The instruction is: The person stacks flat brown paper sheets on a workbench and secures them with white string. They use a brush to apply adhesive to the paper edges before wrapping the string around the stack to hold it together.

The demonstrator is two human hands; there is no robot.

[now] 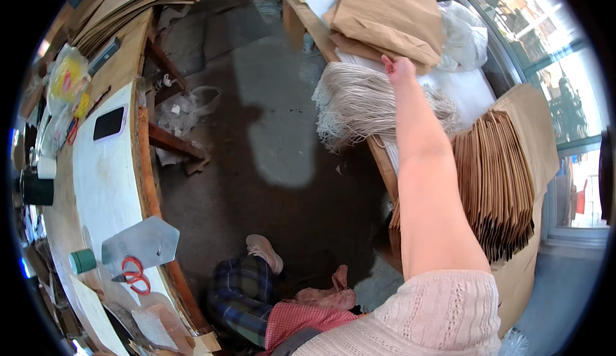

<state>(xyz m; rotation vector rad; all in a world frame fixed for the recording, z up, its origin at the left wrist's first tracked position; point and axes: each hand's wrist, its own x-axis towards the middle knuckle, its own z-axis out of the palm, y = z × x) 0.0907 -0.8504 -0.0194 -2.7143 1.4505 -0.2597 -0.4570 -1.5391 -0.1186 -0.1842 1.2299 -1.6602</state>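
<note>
My right arm stretches across a bundle of white cords on the right-hand table. At its end, my right hand is closed at the near edge of a pile of brown paper bags, gripping that edge; most of its fingers are hidden. The uppermost bag has a folded, slightly bulging near edge. Nearer to me, a thick row of brown paper bags stands packed on edge beside my forearm. My left hand is outside the picture.
Left, a worktable holds a phone, red-handled scissors, a clear plate and a green-lidded jar. More brown paper is stacked at its far end. Clear plastic lies by the window. A wooden table leg juts into the aisle.
</note>
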